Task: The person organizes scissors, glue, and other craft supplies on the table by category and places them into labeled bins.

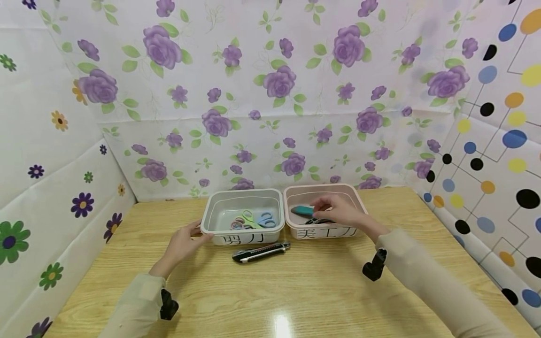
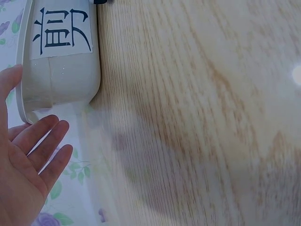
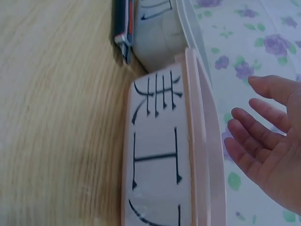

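Observation:
My left hand (image 1: 181, 243) is at the left end of a grey bin (image 1: 276, 233), its thumb at the rim and its fingers fairly straight beside the end wall. Green scissors (image 1: 249, 218), blue scissors (image 1: 266, 220) and a pinkish pair lie inside. Over a pink bin (image 1: 321, 187) is my right hand (image 1: 340, 212), slightly blurred, fingertips close to a teal utility knife (image 1: 302, 211). In the right wrist view those fingers (image 3: 249, 127) are loosely spread with nothing between them. Darker tools under the hand are partly hidden. A black utility knife (image 1: 259, 252) lies on the table before the grey bin.
Both bins stand side by side at the back of the wooden table (image 1: 270, 291), with Chinese labels on their fronts. A flowered sheet (image 1: 253, 155) hangs right behind them. Patterned sheets flank the table on the left and right.

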A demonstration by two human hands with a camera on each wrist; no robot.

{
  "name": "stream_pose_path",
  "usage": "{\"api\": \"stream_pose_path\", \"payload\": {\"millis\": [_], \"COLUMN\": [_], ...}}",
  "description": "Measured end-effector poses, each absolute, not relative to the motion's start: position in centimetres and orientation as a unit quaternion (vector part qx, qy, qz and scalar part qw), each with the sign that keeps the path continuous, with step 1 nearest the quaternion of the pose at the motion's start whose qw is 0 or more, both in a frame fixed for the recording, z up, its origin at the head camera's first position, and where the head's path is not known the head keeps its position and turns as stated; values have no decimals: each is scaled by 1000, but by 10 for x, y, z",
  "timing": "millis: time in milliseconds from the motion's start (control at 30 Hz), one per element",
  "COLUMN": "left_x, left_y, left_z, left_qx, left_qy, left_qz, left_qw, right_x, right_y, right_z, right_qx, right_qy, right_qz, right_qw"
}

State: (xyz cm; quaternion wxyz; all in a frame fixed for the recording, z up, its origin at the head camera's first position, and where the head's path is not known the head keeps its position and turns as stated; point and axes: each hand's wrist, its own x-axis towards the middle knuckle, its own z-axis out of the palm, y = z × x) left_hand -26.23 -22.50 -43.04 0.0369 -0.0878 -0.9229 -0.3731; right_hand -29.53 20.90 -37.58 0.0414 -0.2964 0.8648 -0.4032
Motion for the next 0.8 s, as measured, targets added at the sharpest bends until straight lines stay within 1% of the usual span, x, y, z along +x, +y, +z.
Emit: {"api": "stream_pose_path", "payload": {"millis": [267, 600, 800], "left_x": [-261, -261, -261], "left_y": [-225, -224, -224], "left_z": [-430, -431, -431], "left_qx": [-94, -96, -93], "left_qy": [-922, -924, -922], "left_qz": [-373, -368, -373], "left_qw": [43, 46, 40], "right_x": [-279, -260, -252], "right_y": [185, 159, 147], "right_z": [-382, -395, -409], "right_qx": [-312, -369, -372], "right_qy": [840, 815, 811], "right_qz": [-433, -431, -432], "right_qw": [93, 116, 129]}}
